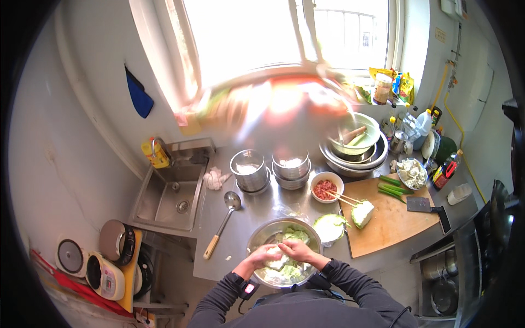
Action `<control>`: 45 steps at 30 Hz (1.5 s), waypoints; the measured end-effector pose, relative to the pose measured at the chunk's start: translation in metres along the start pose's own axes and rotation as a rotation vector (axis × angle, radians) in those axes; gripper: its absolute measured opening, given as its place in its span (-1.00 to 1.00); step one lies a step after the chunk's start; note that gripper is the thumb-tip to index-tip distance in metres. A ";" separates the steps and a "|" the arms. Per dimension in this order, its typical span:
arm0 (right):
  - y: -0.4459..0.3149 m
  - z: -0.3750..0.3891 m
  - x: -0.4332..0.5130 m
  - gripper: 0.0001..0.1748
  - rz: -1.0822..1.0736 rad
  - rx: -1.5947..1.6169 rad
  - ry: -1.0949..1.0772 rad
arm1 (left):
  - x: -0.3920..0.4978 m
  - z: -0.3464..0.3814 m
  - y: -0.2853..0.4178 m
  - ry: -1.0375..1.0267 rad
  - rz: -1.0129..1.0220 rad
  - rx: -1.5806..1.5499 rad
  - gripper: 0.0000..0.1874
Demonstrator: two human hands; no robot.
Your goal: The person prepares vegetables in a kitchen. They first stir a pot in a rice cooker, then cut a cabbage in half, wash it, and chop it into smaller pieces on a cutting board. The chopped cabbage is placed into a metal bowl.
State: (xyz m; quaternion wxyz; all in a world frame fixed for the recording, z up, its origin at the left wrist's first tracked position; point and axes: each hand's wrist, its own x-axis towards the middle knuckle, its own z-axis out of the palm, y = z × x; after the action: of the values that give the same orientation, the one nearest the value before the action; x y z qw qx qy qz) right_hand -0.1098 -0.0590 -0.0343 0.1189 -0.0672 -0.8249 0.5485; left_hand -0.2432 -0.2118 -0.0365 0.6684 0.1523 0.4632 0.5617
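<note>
Both of my hands are over a stainless steel basin [253, 242] at the counter's front edge, and torn cabbage leaves [296, 235] lie in it. My left hand [263, 256] grips a pale piece of cabbage [275, 261]. The fingers of my right hand [297, 250] meet the left ones at the top of the same piece. To the right of the basin rests a larger cut portion of cabbage [330, 228]. A smaller cabbage chunk [362, 215] sits on the wooden cutting board [389, 233]. Fingers hide part of the held piece.
Behind the basin stand a white bowl of raw minced meat [325, 189] with chopsticks and stacked steel bowls [248, 168]. A ladle [223, 225] lies left, beside the sink [170, 201]. A cleaver [426, 207] overhangs the board's right edge, near green stalks [393, 189] and a dumpling plate [412, 174].
</note>
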 end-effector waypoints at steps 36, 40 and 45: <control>-0.016 -0.002 0.020 -0.59 -0.186 -0.008 0.400 | 0.032 0.057 0.015 0.492 0.618 -0.136 -0.79; -0.014 -0.002 0.014 -0.63 -0.179 0.043 0.357 | 0.032 0.045 0.000 0.441 0.477 -0.222 -0.72; -0.008 0.011 0.019 -0.64 -0.228 -0.088 0.414 | 0.047 0.013 -0.018 0.068 0.132 -0.961 -0.67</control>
State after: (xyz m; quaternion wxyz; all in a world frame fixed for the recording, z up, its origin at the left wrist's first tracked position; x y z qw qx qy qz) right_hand -0.1311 -0.0672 -0.0287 0.3436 -0.0900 -0.8083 0.4696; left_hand -0.2244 -0.1718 -0.0639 0.6105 -0.1629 0.1626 0.7578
